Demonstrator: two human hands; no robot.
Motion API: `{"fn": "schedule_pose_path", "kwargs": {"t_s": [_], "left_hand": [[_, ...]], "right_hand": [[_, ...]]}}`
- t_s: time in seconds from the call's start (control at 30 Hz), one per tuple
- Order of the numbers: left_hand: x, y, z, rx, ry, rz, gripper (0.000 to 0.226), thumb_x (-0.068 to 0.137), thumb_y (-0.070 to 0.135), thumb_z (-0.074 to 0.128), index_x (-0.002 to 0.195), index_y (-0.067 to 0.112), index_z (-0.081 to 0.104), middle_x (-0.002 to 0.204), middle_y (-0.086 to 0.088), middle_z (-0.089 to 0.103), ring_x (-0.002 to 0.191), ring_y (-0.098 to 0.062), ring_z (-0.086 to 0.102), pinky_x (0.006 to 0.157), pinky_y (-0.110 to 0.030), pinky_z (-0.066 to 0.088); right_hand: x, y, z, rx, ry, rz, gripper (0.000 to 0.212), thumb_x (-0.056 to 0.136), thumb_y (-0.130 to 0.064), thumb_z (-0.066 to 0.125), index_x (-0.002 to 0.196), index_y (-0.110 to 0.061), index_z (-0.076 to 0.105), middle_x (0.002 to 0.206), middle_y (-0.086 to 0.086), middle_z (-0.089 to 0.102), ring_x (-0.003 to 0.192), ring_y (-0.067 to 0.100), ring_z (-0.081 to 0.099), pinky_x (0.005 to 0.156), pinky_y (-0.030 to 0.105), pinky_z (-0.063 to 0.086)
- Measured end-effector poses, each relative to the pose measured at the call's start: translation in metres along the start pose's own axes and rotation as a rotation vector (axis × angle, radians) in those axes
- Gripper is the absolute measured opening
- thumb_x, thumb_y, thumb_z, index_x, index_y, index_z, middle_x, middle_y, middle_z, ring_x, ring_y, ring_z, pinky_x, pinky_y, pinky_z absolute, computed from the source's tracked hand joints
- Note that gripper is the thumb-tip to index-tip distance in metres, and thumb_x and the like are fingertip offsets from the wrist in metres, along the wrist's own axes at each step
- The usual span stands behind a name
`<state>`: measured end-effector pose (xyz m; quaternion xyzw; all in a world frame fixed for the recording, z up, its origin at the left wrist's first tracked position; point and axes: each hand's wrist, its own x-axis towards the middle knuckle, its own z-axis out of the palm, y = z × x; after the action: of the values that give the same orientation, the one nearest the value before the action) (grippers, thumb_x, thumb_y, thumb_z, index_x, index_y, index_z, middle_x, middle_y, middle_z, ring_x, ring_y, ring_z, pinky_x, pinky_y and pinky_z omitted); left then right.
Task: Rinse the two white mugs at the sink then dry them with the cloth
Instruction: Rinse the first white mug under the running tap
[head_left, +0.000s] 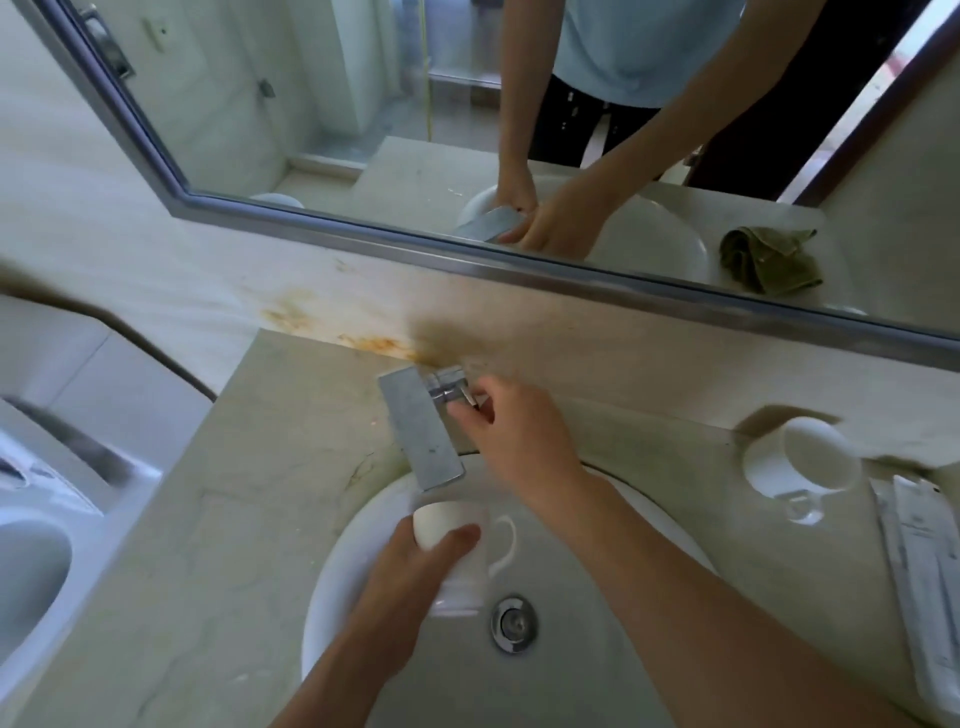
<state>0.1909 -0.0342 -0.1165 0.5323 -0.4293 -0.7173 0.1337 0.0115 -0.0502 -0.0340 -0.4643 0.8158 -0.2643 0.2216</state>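
- I count two white mugs. My left hand (410, 566) grips the first mug (457, 525), fingers wrapped round its body, holding it tilted inside the sink basin (597, 597) just below the faucet spout (421, 431).
- The second mug (802, 462) lies tipped on the tabletop (234, 519), right of the basin and well apart from both hands.
- My right hand (514, 441) reaches over the basin; its fingers pinch the faucet lever (457, 389), though motion blur softens them.
- One green cloth (769, 260) shows only as a reflection in the mirror (363, 104), crumpled on the tabletop.
- One metal drain (513, 623) sits in the basin.
- Flat white packets (919, 561) lie at the right edge; their print is too small to read.
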Motion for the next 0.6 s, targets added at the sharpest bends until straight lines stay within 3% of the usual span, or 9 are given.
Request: {"fn": "schedule_pose_path", "kwargs": {"t_s": [0.1,0.23,0.33,0.43,0.53,0.6], "left_hand": [[0.001,0.002,-0.001,0.025,-0.034,-0.026,0.050,0.079,0.042,0.084,0.122,0.020,0.074,0.106,-0.007,0.084,0.101,-0.030,0.080,0.094,-0.059,0.063],[0.002,0.010,0.002,0.003,-0.076,-0.058,0.041,0.085,0.037,0.082,0.120,0.016,0.075,0.106,-0.011,0.083,0.101,-0.034,0.080,0.093,-0.056,0.064],[0.006,0.017,0.003,-0.039,-0.086,-0.090,0.032,0.096,0.030,0.078,0.124,0.015,0.072,0.104,-0.013,0.082,0.094,-0.032,0.079,0.078,-0.046,0.066],[0.009,0.023,0.003,-0.094,-0.110,-0.126,0.042,0.092,0.036,0.079,0.127,0.016,0.071,0.104,-0.014,0.080,0.088,-0.029,0.077,0.072,-0.038,0.061],[0.011,0.026,0.000,-0.113,-0.110,-0.154,0.043,0.092,0.042,0.079,0.124,0.014,0.072,0.095,-0.011,0.079,0.082,-0.027,0.075,0.075,-0.039,0.058],[0.013,0.027,-0.001,-0.127,-0.114,-0.178,0.055,0.083,0.050,0.083,0.121,0.012,0.073,0.093,-0.012,0.078,0.082,-0.028,0.074,0.079,-0.042,0.058]], "right_hand": [[0.015,0.000,0.006,-0.216,0.037,-0.046,0.034,0.109,-0.036,0.055,0.098,-0.010,0.074,0.087,0.010,0.075,0.073,0.029,0.063,0.063,0.032,0.038],[0.017,-0.001,0.003,-0.317,0.002,-0.050,0.036,0.112,-0.029,0.050,0.090,-0.007,0.070,0.081,0.012,0.068,0.068,0.024,0.049,0.064,0.031,0.033],[0.019,-0.002,0.002,-0.282,-0.005,-0.031,0.037,0.111,-0.026,0.051,0.084,-0.008,0.067,0.066,0.002,0.051,0.066,0.025,0.049,0.063,0.031,0.034],[0.020,-0.001,-0.002,-0.259,-0.025,-0.036,0.037,0.111,-0.025,0.053,0.083,-0.006,0.069,0.059,-0.003,0.042,0.063,0.023,0.047,0.063,0.031,0.035],[0.021,0.001,-0.003,-0.253,-0.029,-0.052,0.037,0.110,-0.026,0.055,0.076,-0.014,0.058,0.059,-0.003,0.042,0.060,0.020,0.045,0.063,0.031,0.034],[0.023,0.003,-0.002,-0.265,-0.027,-0.056,0.037,0.111,-0.027,0.054,0.079,-0.010,0.065,0.062,0.000,0.047,0.061,0.021,0.048,0.063,0.031,0.035]]}}
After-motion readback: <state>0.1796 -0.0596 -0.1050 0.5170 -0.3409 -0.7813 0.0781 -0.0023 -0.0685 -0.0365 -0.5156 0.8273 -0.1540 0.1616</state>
